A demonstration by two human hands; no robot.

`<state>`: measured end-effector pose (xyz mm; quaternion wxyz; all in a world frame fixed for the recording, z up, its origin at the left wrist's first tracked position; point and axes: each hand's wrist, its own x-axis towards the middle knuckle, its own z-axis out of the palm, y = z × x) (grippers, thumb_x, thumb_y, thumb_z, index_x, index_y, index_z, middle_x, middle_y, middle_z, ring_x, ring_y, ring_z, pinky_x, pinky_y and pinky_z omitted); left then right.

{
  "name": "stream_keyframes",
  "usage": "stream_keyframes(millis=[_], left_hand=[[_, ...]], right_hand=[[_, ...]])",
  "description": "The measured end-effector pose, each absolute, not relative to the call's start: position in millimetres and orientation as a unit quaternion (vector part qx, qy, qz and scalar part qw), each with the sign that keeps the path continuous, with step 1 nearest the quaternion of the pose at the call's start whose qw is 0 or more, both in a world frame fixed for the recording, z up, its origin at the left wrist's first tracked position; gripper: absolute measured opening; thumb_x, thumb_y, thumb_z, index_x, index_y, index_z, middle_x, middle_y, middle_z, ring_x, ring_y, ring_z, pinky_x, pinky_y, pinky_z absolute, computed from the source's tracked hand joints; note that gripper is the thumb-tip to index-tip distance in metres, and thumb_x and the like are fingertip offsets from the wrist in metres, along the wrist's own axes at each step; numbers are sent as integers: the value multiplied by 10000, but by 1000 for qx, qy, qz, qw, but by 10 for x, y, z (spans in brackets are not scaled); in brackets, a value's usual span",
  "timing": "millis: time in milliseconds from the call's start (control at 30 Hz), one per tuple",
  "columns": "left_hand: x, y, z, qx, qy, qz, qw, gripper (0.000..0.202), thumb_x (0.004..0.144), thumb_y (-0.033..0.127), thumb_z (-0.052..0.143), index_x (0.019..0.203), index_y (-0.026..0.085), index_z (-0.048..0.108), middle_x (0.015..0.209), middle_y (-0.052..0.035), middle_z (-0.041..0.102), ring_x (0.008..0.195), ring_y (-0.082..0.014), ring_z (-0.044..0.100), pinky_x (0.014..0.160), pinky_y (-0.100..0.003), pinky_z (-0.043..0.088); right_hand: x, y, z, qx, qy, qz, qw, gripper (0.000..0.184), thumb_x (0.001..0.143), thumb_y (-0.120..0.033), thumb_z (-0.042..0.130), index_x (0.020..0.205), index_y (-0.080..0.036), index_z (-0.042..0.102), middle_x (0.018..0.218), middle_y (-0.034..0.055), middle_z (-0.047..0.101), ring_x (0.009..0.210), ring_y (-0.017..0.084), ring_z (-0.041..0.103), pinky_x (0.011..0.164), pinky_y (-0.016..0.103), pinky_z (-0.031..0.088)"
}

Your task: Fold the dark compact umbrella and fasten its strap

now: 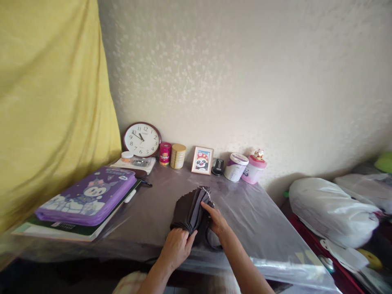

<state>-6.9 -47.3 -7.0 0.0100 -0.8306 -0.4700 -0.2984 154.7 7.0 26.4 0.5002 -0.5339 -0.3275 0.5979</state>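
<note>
A folded dark grey umbrella point(190, 210) lies on the plastic-covered table point(251, 220), its tip end pointing toward the wall. My left hand point(177, 248) is closed on the near end of its gathered folds. My right hand point(217, 220) rests on the right side of the umbrella, fingers pressed against the fabric, near a dark strap loop point(211, 243) that hangs at the table's front.
A purple cartoon case point(87, 196) lies on books at the left. Along the wall stand a clock point(141, 139), two tins point(171, 155), a small picture frame point(202, 160) and two tubs point(245, 167). White plastic bags point(330, 212) pile up at the right. A yellow curtain point(52, 102) hangs left.
</note>
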Motion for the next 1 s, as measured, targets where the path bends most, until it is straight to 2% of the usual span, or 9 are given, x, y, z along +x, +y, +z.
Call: stream_keyframes(millis=[233, 367, 533, 633, 800, 1000], left_hand=[[-43, -524, -127, -836, -475, -266, -72, 267, 841, 300, 439, 751, 162, 648, 723, -79, 672, 715, -204, 635, 644, -283, 444], [-42, -564, -96, -844, -476, -230, -89, 260, 840, 277, 431, 747, 170, 649, 746, -77, 668, 731, -205, 632, 651, -289, 450], [-44, -600, -107, -857, -443, -252, -77, 187, 815, 231, 469, 766, 194, 646, 747, -48, 665, 717, -180, 628, 649, -268, 453], [-47, -595, -137, -860, -418, -290, -41, 154, 784, 184, 496, 780, 197, 649, 746, -43, 667, 708, -175, 627, 650, -263, 457], [-9, -577, -178, -873, -382, -302, 10, 216, 744, 92, 461, 715, 200, 646, 694, -30, 670, 644, -162, 624, 605, -249, 458], [46, -583, -156, -871, -363, -329, 33, 244, 761, 107, 428, 682, 194, 642, 653, -44, 663, 613, -169, 624, 594, -256, 476]], right_hand=[[1519, 99, 344, -618, -303, 560, 460, 420, 542, -454, 736, 836, -182, 611, 725, 34, 665, 706, 204, 616, 589, 310, 451], [1507, 108, 315, -615, -295, 553, 478, 333, 516, -349, 758, 762, -177, 612, 676, 31, 669, 661, 205, 614, 588, 323, 455], [1567, 62, 229, -573, -286, 563, 522, 255, 532, -224, 717, 764, -174, 625, 704, 26, 686, 662, 190, 626, 653, 319, 481], [1624, -11, 207, -539, -279, 586, 537, 240, 558, -224, 699, 780, -156, 638, 716, 40, 691, 668, 192, 637, 700, 330, 491], [1687, -129, 218, -437, -274, 650, 558, 349, 609, -279, 701, 920, -136, 629, 777, 59, 699, 739, 207, 653, 784, 366, 479], [1711, -131, 280, -437, -247, 623, 600, 356, 582, -250, 725, 908, -153, 621, 790, 64, 704, 744, 223, 656, 771, 377, 487]])
